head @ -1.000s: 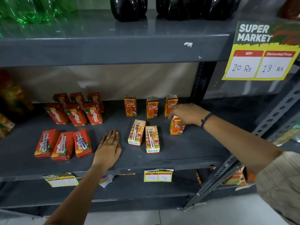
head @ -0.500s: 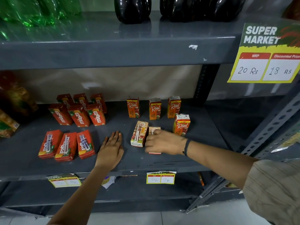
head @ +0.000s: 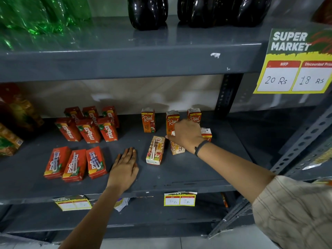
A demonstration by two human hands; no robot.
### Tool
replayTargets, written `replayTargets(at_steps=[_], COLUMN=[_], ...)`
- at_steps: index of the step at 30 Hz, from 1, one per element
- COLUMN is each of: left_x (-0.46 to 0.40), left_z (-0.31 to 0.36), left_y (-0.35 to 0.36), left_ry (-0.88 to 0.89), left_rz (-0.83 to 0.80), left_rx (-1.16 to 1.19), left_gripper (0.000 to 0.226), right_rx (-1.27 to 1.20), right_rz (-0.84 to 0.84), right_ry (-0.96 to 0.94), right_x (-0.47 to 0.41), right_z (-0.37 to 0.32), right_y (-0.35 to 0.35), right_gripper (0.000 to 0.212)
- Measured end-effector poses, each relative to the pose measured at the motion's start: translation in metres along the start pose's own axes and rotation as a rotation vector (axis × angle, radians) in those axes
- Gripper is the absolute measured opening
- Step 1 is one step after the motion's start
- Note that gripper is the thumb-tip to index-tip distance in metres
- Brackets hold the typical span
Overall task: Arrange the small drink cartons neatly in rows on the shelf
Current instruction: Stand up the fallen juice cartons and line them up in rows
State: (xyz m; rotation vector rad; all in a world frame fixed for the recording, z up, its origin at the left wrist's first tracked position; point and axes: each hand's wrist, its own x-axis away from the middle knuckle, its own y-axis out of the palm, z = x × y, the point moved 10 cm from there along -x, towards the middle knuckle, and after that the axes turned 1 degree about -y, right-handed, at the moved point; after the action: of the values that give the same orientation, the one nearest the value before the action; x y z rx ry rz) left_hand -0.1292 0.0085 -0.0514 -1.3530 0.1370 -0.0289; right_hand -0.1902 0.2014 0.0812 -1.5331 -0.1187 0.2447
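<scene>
On the grey middle shelf [head: 179,175] three orange Real cartons [head: 148,120] stand upright in a back row. A fourth upright Real carton [head: 206,134] shows partly behind my right wrist. My right hand [head: 186,135] is shut on another Real carton [head: 177,149], lifted and tilted in front of that row. One Real carton [head: 156,150] lies flat to its left. My left hand [head: 124,168] rests flat on the shelf, fingers apart. Red Maaza cartons [head: 88,130] stand at the back left, and three more Maaza cartons [head: 75,164] lie flat in front of them.
The upper shelf [head: 125,60] holds dark bottles [head: 147,11] and green bottles [head: 36,13]. A yellow price sign [head: 294,69] hangs at right beside a slotted upright [head: 305,137]. Snack packets [head: 10,126] sit at far left. Price tags [head: 179,199] hang on the shelf's front lip.
My right hand let go of the upright carton at right, came down on a flat Real carton, and has now raised it toward the back row. My left hand stayed put.
</scene>
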Motion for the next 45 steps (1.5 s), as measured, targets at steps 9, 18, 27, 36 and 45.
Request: replayTargets(at_steps=[9, 18, 27, 36, 45], left_x=[0.001, 0.001, 0.000, 0.000, 0.000], left_z=[0.001, 0.002, 0.003, 0.002, 0.000], left_y=[-0.002, -0.004, -0.005, -0.005, -0.002], left_ry=[0.004, 0.005, -0.004, -0.004, -0.006], left_rz=[0.018, 0.030, 0.024, 0.030, 0.016], left_rx=[0.005, 0.013, 0.010, 0.001, 0.007], left_gripper=[0.053, 0.054, 0.054, 0.055, 0.055], right_rx=[0.011, 0.007, 0.048, 0.475, 0.285], right_rz=[-0.177, -0.233, -0.232, -0.043, -0.048], right_ry=[-0.089, -0.328, -0.463, -0.914, -0.817], right_x=[0.000, 0.000, -0.002, 0.030, 0.017], right_z=[-0.001, -0.016, -0.019, -0.125, -0.122], right_y=[-0.003, -0.002, -0.004, 0.039, 0.050], right_gripper=[0.063, 0.030, 0.057, 0.032, 0.046])
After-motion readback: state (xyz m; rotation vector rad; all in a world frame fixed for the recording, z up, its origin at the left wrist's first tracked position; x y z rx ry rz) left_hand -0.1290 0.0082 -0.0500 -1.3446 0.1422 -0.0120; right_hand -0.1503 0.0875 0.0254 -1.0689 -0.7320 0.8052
